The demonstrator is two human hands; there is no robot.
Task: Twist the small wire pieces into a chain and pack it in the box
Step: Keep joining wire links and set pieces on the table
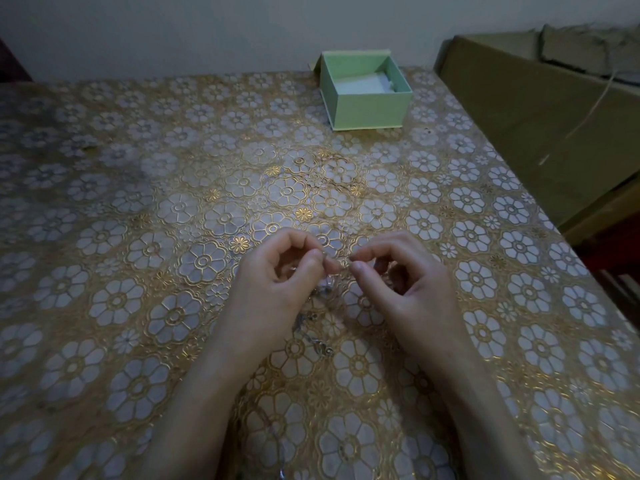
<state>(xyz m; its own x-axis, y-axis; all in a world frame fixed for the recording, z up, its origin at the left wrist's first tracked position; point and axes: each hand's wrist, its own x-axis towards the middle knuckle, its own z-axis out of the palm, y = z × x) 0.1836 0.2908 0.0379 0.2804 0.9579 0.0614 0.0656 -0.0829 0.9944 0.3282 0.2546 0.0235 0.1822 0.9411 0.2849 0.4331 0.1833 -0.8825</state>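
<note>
The thin wire chain was barely discernible against the floral worktop, its upper end pinched between curled fingers of left hand and right hand.

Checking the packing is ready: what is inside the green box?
The green box stands open, showing a pale whitish lining. No chain shows inside; its near wall hides the front of the floor.

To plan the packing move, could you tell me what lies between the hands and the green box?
In the head view, only bare floral tablecloth lies between the hands and the open green box.
</note>
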